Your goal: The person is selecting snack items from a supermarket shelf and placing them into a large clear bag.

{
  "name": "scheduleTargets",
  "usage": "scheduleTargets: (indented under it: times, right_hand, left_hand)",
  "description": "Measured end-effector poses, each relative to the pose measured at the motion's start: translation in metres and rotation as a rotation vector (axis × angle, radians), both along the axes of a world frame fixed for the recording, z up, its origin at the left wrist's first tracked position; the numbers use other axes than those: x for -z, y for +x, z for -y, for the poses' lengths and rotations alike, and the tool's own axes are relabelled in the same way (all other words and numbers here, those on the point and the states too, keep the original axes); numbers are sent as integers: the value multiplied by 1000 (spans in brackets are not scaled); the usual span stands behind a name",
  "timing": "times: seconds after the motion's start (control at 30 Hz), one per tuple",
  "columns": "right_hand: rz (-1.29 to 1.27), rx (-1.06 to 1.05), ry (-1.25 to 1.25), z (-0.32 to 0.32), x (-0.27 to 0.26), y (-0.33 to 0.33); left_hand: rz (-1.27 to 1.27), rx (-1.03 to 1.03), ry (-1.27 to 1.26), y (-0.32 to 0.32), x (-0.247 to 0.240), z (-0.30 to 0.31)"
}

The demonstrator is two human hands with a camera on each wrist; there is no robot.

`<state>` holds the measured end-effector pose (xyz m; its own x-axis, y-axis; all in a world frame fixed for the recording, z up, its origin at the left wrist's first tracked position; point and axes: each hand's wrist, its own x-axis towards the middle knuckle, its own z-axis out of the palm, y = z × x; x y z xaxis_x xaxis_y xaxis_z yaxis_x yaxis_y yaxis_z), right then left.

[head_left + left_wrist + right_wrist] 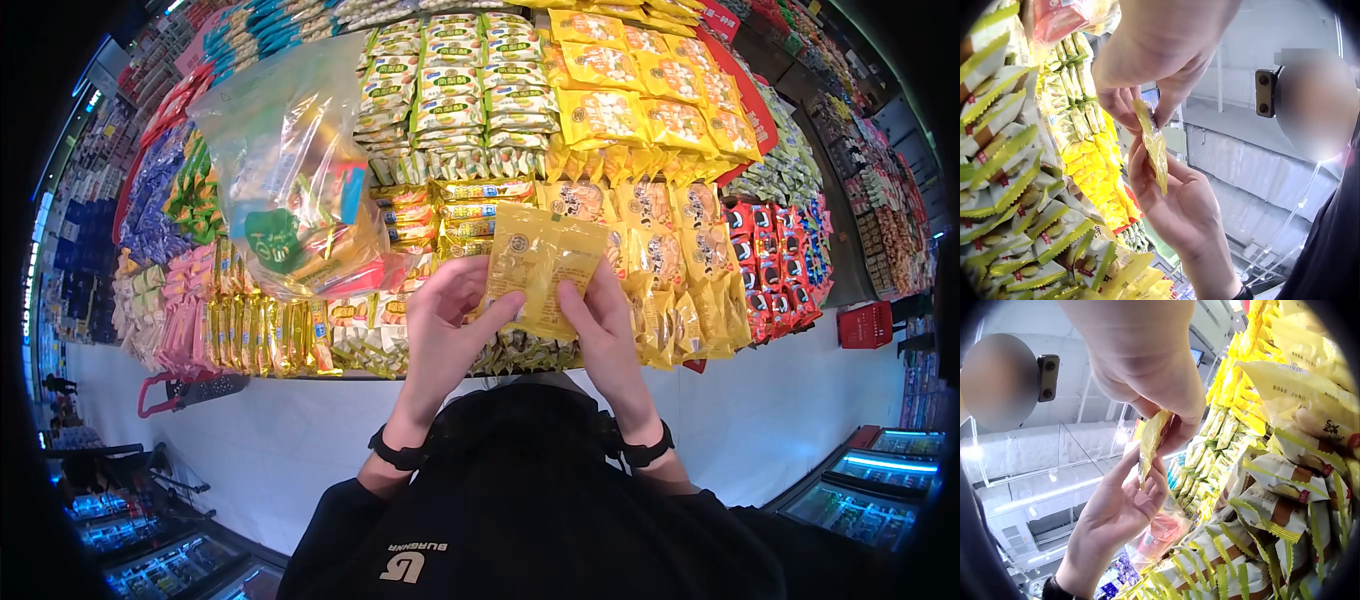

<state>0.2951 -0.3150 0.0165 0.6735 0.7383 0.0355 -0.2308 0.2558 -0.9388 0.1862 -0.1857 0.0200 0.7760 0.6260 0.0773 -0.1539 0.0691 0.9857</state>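
Both hands hold one yellow packet (pixel 543 268) above the front of the snack display, its printed back toward the head camera. The left hand (pixel 452 318) pinches its left side, thumb on the face and fingers behind. On its right side the right hand (pixel 606 330) grips it the same way. Seen edge-on in the left wrist view, the thin packet (pixel 1155 147) lies between the left hand (pixel 1154 56) and the right hand (pixel 1185 209). The right wrist view shows the packet (pixel 1150 447) between the fingertips of both hands.
A clear plastic bag (pixel 290 180) with packets inside rests on the display at the left. Rows of green-white packets (pixel 450 90) and yellow packets (pixel 600 65) rise behind. Red packets (pixel 775 255) lie at the right. Red baskets (pixel 865 325) stand on the floor beyond.
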Motion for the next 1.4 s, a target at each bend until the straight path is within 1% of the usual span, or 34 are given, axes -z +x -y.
scheduleTargets:
  times: [0.1,0.27,0.37,0.4,0.47,0.57,0.6,0.67,0.77,0.8,0.87,0.97,1.1,1.17,1.4]
  right_hand:
    - [50,-12,-7,-1,-2,-2]
    - [20,-35,-9,1,-1,1]
    - [21,-7,-70,1,6,1]
    - [27,4,-102,1,8,1]
    - [3,-32,-65,1,10,2]
    - [-33,-108,-28,0,15,5]
    - [-44,-136,-19,0,16,6]
    - [-37,-92,-15,0,15,3]
    - [-15,-67,-63,5,6,5]
    - [-6,-66,-87,6,2,7]
    - [-13,-21,-51,7,-5,4]
    - [10,-2,-16,9,-14,2]
    - [74,-3,-17,10,-12,3]
    - [57,-4,-23,10,-11,3]
    - [64,0,-15,10,-8,5]
  left_hand:
    - [11,-13,2,-1,-1,1]
    - [25,-49,29,-1,1,4]
    - [101,-205,278,4,12,12]
    - [82,-224,389,4,8,13]
    - [41,-263,608,2,-4,17]
    - [69,-275,773,3,-10,20]
    - [78,-273,774,3,-9,21]
    - [94,-269,776,2,-5,20]
    - [99,-254,659,0,-2,18]
    - [98,-237,536,1,-1,18]
    - [93,-202,290,3,2,17]
    - [58,-121,163,4,-2,14]
    - [73,-122,139,4,2,13]
    - [72,-123,122,4,4,12]
    - [-37,27,-54,0,-3,5]
